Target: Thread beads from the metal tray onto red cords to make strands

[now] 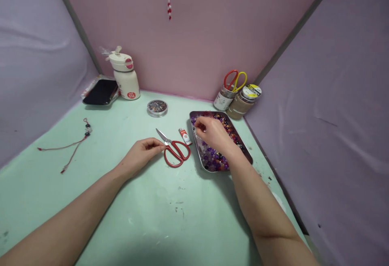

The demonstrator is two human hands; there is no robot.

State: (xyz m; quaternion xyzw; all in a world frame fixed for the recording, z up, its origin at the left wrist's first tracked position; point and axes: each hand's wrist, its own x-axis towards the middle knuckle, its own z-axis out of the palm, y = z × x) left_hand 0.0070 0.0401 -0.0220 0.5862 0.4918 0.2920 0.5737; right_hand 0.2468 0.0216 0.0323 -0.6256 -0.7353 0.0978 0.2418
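Observation:
My left hand [146, 151] rests on the table with thumb and fingertips pinched together. Its fingertips meet the edge of the red-handled scissors [174, 152], which lie with blades slightly apart. Whatever those fingers pinch is too small to make out. Over the left part of a metal tray [199, 158] hovers my right hand [212, 132], its fingers curled into a pinch. Purple, orange, red and black beads [214, 156] fill the tray, partly hidden by that hand and forearm. I cannot see what the right fingertips hold.
A red and white lighter [185, 136] lies between scissors and tray. Behind are a round clear case [157, 108], a white bottle [126, 75], a black tray [101, 92] and two jars [241, 103], one holding scissors. A beaded cord [86, 130] lies left; another beaded string [169, 9] hangs on the wall.

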